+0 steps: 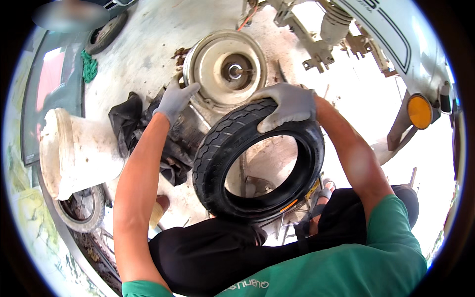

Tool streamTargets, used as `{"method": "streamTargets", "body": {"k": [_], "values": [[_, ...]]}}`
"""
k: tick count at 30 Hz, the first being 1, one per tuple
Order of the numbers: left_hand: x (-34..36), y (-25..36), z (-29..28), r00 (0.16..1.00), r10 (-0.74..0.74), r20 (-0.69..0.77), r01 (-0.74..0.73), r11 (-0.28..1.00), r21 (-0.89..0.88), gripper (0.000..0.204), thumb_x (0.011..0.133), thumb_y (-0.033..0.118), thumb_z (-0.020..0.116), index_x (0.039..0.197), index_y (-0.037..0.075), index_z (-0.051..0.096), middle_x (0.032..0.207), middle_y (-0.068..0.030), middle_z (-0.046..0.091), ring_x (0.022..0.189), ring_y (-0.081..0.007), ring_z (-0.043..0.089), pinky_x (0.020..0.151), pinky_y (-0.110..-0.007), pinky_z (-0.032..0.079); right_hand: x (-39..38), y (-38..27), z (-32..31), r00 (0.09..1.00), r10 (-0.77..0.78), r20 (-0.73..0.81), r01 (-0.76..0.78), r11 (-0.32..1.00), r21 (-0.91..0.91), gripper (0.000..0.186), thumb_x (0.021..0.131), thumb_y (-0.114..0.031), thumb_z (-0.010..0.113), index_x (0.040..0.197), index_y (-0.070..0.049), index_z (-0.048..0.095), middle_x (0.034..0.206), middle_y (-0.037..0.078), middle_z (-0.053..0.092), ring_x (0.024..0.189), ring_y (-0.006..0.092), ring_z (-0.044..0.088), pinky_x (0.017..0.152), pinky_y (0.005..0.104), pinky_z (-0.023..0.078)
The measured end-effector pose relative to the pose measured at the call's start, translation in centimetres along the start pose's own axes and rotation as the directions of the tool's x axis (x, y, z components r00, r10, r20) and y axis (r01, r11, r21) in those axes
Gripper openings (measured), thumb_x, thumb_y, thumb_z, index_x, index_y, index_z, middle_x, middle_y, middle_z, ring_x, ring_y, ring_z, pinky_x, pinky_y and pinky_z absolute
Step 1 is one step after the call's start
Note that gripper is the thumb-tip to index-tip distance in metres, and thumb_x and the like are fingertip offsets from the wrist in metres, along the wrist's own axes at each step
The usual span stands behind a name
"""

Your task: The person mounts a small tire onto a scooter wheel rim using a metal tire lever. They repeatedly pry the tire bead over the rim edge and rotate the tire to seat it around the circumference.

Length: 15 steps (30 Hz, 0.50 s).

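A black motorcycle tyre [213,171] stands tilted in front of my lap, its tread facing left. My right hand [289,106], in a grey glove, grips its top edge, with the thumb on the sidewall. Just beyond lies a round, cream-coloured wheel rim [203,59] with a dark hole and a shiny ring at its centre. At its left edge is my grey-gloved left hand [175,101], the thumb over the edge and the fingertips partly hidden. An orange mark [288,206] shows on the tyre's lower sidewall.
Black plastic sheeting [170,143] lies crumpled beneath my left arm. A dirty white bucket [81,148] stands to the left, above another wheel [86,213]. A loose tyre [106,32] and green cloth [89,67] are at the far left. A vehicle with an orange reflector [420,111] occupies the right.
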State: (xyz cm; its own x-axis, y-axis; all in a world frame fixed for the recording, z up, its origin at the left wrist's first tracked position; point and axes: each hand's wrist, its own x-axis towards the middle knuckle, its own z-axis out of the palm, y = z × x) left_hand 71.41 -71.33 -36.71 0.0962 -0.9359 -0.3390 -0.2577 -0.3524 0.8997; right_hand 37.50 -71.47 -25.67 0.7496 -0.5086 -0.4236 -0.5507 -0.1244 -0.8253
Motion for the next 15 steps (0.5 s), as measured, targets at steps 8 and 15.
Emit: {"method": "streamTargets", "body": {"k": [8,15], "values": [[0.38,0.57,0.44,0.998,0.049,-0.030,-0.046,0.996,0.080,0.074,0.091,0.023,0.078,0.151,-0.005,0.045,0.133,-0.0180,0.066,0.118,-0.0233,0.065,0.103,-0.035,0.051,-0.51,0.00,0.08,0.996,0.091,0.015,-0.092,0.994,0.066,0.078,0.072,-0.047,0.091,0.132,-0.002,0.069,0.117,0.014,0.077,0.107,0.0221,0.072,0.098,0.0351,0.053],[0.39,0.63,0.07,0.997,0.034,0.070,-0.037,0.998,0.049,0.074,0.097,0.029,0.076,0.158,0.010,0.039,0.133,-0.0065,0.065,0.107,-0.0149,0.066,0.083,-0.035,0.057,-0.13,0.81,0.12,0.994,0.096,0.045,-0.101,0.989,0.113,0.076,0.072,-0.046,0.092,0.132,-0.005,0.070,0.115,0.010,0.077,0.106,0.0190,0.072,0.097,0.0339,0.054]]}}
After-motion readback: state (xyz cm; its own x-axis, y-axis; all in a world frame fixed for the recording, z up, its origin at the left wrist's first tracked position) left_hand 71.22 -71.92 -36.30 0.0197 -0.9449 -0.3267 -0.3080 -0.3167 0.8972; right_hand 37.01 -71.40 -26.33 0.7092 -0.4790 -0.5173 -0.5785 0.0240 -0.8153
